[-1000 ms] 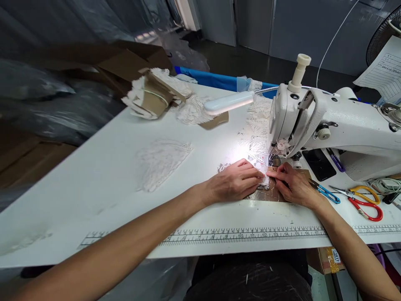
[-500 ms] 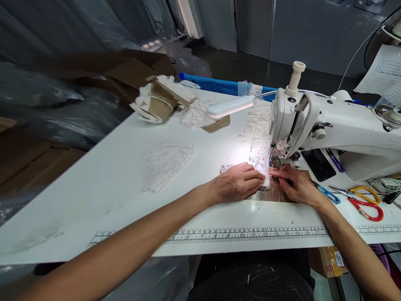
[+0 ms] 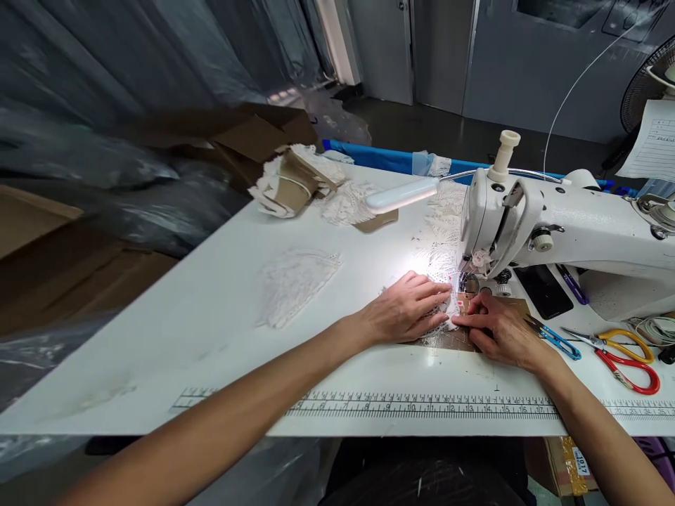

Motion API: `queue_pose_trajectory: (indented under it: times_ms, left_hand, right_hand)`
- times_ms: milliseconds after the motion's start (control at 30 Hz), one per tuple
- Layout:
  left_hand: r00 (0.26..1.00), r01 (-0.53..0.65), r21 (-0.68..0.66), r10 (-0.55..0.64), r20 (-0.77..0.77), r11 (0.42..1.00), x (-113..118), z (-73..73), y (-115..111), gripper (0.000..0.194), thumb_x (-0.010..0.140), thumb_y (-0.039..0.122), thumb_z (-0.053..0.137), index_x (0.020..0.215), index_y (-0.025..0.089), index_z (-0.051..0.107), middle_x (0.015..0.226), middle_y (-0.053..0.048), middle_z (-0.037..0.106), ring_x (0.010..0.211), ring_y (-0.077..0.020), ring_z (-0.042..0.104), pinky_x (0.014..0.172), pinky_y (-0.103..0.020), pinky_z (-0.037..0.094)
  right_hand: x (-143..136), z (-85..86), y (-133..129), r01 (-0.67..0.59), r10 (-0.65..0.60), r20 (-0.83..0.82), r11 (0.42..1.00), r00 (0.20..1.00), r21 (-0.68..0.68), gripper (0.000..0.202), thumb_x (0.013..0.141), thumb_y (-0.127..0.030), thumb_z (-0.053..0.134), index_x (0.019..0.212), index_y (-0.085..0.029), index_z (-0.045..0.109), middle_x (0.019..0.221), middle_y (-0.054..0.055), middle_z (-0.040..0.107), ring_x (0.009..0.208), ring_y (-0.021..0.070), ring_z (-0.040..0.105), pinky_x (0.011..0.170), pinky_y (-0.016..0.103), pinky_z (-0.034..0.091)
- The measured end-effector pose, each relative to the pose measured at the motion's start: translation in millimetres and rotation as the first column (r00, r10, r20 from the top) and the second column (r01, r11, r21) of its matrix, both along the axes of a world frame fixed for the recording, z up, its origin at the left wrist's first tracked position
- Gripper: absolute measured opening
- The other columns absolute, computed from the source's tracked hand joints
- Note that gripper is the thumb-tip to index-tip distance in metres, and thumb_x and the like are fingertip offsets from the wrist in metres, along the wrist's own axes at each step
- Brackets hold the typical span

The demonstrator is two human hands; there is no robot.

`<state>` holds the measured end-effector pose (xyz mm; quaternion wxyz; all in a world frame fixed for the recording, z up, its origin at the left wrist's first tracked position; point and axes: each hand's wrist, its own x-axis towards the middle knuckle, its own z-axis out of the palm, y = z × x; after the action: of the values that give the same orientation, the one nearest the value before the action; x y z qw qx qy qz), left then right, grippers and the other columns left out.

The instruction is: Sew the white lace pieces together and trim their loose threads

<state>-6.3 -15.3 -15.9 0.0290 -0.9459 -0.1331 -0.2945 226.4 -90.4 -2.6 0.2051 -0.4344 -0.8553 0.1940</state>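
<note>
Grey doors (image 3: 440, 56) and a dark floor (image 3: 411, 116) lie behind a white worktable (image 3: 211, 372), with cardboard boxes (image 3: 258, 137) and cloudy plastic bags (image 3: 84, 154) heaped beyond its left edge. A ruler scale (image 3: 369, 406) runs along the near side, passing under both forearms. At the right stands a white sewing machine (image 3: 580, 218), and a slim lamp (image 3: 403, 195) lights the surface beside its needle. White lace (image 3: 452, 305) lies just before the needle, partly over a brown plate (image 3: 464, 342). The left hand (image 3: 408, 309) lies across this lace, its fingers stretched and slightly bent, laid over the cloth and not closed around it. The right hand (image 3: 500, 330) touches the lace's right edge with an extended index finger, the others bent beneath; I cannot tell whether they pinch any cloth. Just beside that wrist are blue snips (image 3: 556, 337), then scissors (image 3: 600, 343) with red and yellow handles. Well to the left, another lace piece (image 3: 300, 284) lies flat, near a banded bundle (image 3: 290, 186) farther back.
</note>
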Motion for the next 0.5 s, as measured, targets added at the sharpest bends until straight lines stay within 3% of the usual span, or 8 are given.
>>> queue_pose_trajectory:
  times_ms: [500]
  left_hand:
    - [0.990,-0.052,0.068,0.061,-0.130,0.996,0.3,0.3,-2.7,0.033,0.103,0.034,0.039,0.113,0.014,0.063,0.113,-0.011,0.071,0.081,-0.0206,0.059,0.071,-0.035,0.044]
  right_hand:
    - [-1.7,2.2,-0.6,0.014,-0.014,0.036,1.000,0.999,-0.003,0.037,0.086,-0.009,0.057,0.112,-0.028,0.076,0.095,0.006,0.060,0.087,0.0190,0.061,0.083,0.035,0.053]
